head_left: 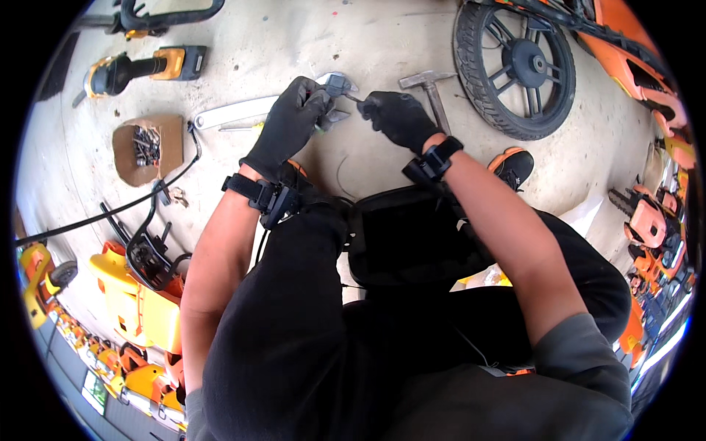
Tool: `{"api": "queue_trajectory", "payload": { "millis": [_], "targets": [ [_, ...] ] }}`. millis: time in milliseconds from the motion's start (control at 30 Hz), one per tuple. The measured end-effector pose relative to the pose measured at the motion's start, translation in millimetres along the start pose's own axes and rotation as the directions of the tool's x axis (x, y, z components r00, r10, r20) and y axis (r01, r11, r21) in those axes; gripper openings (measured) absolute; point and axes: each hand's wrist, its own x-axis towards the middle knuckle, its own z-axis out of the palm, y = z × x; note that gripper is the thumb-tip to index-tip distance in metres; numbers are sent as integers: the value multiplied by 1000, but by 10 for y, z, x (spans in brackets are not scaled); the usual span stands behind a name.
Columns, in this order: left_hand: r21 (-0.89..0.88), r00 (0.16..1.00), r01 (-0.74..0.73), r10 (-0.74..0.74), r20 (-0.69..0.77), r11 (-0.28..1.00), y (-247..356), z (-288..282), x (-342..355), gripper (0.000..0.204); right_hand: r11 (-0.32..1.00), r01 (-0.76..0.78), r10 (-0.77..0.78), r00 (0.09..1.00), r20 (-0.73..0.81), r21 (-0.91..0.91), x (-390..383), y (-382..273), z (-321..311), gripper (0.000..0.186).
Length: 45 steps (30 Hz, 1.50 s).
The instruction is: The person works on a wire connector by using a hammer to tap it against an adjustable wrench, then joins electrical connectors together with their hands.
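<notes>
My left hand point(290, 121), in a black glove, is closed with its fingertips at a small dark grey block-like part point(337, 85); its exact kind is unclear. My right hand point(399, 119), gloved alike, pinches a short thin dark piece point(354, 98) that reaches toward that part. Below the left hand lies a large adjustable wrench point(234, 113), its silver handle pointing left and its jaw end partly covered by the hand and the part. A hammer point(433, 91) with a metal head lies on the floor just beyond my right hand.
A black-tyred wheel point(471, 66) lies at the far right beside an orange machine point(625, 51). On the left are a cardboard box point(173, 140) of small metal parts, a yellow-black cordless tool point(143, 70) and a black cable point(95, 217). Yellow machine parts point(132, 301) sit lower left.
</notes>
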Motion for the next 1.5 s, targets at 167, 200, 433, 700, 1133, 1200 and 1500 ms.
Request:
{"api": "queue_trajectory", "payload": {
  "millis": [167,200,433,700,1133,1200,1500],
  "targets": [
    [-139,998,-14,6,-59,990,-217,-9,131,20,920,-261,230,963,138,292,-38,-266,275,8],
    [-142,998,-9,1,-60,990,-223,-6,182,20,910,-245,206,967,147,335,-61,-302,329,8],
    [-602,975,188,-220,20,776,-294,62,209,25,759,-350,286,937,202,548,-87,-513,416,24],
    [360,993,-67,99,-71,931,-436,-75,332,21,717,-294,231,956,183,632,-19,-724,371,23],
    [-152,999,33,-27,41,988,-382,-39,454,22,979,203,-199,960,-195,-1,319,-451,-69,29],
    [-148,991,129,-122,58,981,-185,-39,430,24,974,224,-224,962,-154,-22,375,-400,-74,27],
    [445,991,-134,110,80,886,-183,-54,353,29,984,178,-180,978,-101,-27,487,-354,-84,24]
  ]
}}
